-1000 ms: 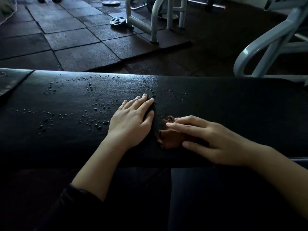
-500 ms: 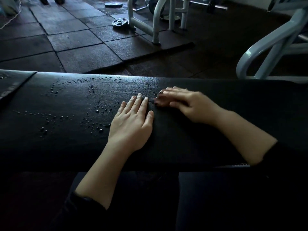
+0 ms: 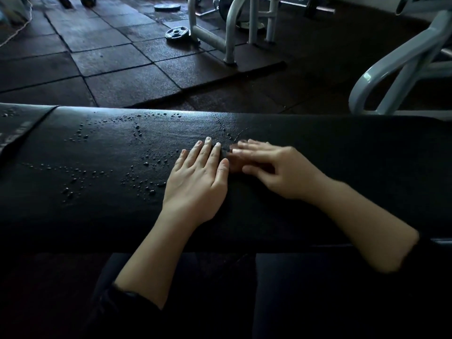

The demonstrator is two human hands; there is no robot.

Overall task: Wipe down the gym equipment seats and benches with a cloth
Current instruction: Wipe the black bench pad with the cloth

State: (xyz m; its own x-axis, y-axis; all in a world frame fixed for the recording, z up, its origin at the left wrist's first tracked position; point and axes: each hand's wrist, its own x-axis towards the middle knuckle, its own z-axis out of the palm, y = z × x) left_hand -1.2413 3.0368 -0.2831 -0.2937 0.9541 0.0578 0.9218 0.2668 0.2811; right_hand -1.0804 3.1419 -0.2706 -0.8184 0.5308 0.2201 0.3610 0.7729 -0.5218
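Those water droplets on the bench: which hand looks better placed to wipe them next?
Probably the right hand: it presses the cloth. The left hand lies flat and empty on the bench, beside the droplets.

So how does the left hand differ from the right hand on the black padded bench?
The left hand lies flat and sharp, fingers straight, holding nothing; the right hand is blurred, pressing a small brown cloth. Water droplets sit beside the left hand; none show near the right. Both rest on the black padded bench.

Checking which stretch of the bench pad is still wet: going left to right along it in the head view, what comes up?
Water droplets → left hand lying flat → cloth → right hand on the cloth → droplet-free pad.
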